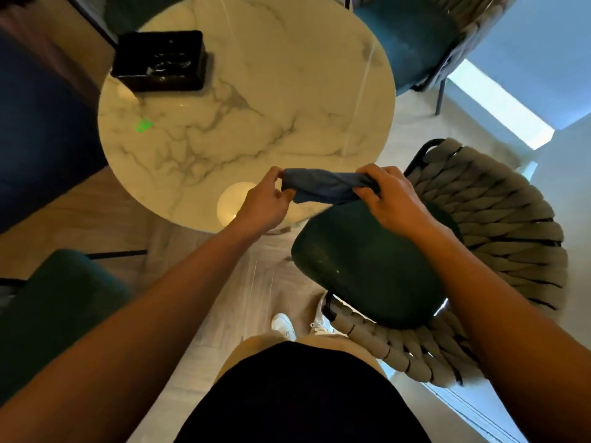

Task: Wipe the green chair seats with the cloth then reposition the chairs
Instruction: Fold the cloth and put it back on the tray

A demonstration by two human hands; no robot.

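A blue cloth (323, 186) is stretched between my two hands above the near edge of the round table. My left hand (267, 199) pinches its left end and my right hand (388, 199) grips its right end. Just below the hands is the dark green seat (367, 266) of a chair with a woven grey rope back (499, 231), standing at the table's right front. Another green chair seat (54, 311) shows at the lower left, and a teal chair (409, 43) stands at the far right of the table.
The round marble table (249, 113) carries a black glossy box (160, 60) at its far left. A dark blue sofa or wall (35, 129) runs along the left. My white shoes (284, 326) stand on the pale wood floor between the chairs.
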